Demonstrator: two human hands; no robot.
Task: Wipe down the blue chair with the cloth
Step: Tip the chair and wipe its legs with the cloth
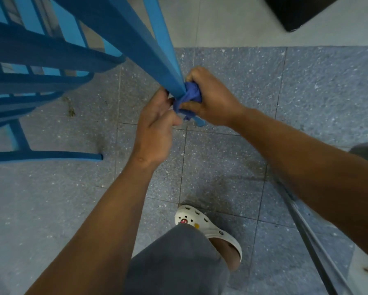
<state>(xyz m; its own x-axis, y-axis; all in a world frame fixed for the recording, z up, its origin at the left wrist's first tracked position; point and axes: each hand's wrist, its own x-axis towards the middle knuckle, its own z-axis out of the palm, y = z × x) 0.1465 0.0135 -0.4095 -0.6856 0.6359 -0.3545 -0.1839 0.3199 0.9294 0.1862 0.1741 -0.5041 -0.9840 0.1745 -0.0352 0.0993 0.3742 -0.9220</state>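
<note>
Grey trouser knee (174, 260) below; both hands' fingers around blue cloth (189, 96) on blue chair (136, 39) leg.

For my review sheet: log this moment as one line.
step: wiping chair leg | right hand: grips cloth against leg | left hand: holds leg beside cloth | chair: tilted

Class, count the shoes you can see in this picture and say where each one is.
1. A white clog is on the tiled floor near the bottom centre, below the two hands, partly covered by the grey trouser leg. A second shoe may be out of view.
</note>
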